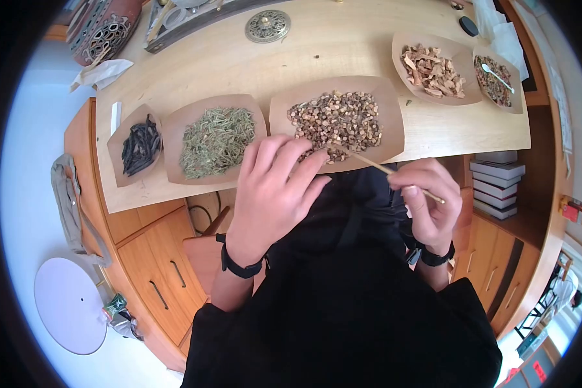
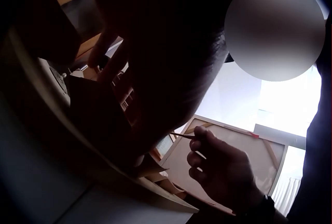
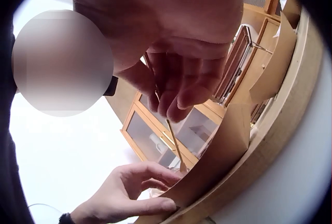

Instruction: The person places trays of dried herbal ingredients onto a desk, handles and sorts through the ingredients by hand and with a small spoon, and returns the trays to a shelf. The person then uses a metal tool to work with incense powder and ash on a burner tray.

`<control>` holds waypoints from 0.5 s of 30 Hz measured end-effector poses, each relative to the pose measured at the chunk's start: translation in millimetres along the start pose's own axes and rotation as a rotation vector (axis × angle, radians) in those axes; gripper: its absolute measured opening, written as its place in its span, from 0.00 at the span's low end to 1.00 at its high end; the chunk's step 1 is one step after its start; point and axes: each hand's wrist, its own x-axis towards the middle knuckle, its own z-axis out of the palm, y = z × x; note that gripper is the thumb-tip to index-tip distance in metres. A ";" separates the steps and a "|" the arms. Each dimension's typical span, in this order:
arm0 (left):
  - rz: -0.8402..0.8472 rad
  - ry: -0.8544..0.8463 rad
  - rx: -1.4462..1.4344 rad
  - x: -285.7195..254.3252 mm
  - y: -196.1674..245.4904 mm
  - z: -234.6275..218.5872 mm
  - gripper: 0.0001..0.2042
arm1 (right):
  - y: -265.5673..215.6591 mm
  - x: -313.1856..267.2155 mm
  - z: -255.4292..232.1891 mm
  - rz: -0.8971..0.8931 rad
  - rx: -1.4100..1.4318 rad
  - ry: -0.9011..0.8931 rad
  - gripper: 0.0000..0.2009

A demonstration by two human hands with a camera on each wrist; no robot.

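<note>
My right hand (image 1: 430, 197) pinches a thin wooden stick (image 1: 376, 164) between thumb and fingers. Its far end, slightly wider in the right wrist view, reaches among small chopped brown herb pieces (image 1: 349, 116) in the middle cardboard tray (image 1: 391, 126). My left hand (image 1: 271, 184) reaches over that tray's near left edge with gently bent, spread fingers. Those fingertips are at the pieces, close to the stick's tip, while the thumb stays apart from them near the front rim. In the right wrist view, the left hand (image 3: 122, 190) straddles the rim, its fingertips partly hidden behind the tray wall.
Left of the middle tray are trays of dried green stems (image 1: 216, 142) and black strips (image 1: 141, 145). At the right stand trays of tan slices (image 1: 431, 71) and mixed bits (image 1: 495, 90), the latter with a white spoon (image 1: 498, 77). A round metal lid (image 1: 268, 26) lies farther back.
</note>
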 end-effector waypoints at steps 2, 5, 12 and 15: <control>0.029 0.005 0.022 -5.4 -2.5 6.1 0.15 | -1.4 2.3 4.0 0.041 0.002 -0.057 0.07; 0.031 0.018 0.016 -6.7 -2.8 7.0 0.14 | 5.0 4.9 9.7 0.079 -0.018 -0.097 0.08; -0.018 0.087 -0.027 -11.3 -0.5 10.3 0.13 | 4.6 1.9 9.7 0.180 -0.037 0.119 0.08; -0.046 0.191 -0.035 -15.9 -0.5 12.5 0.13 | 0.2 -1.0 7.4 0.099 0.025 0.007 0.08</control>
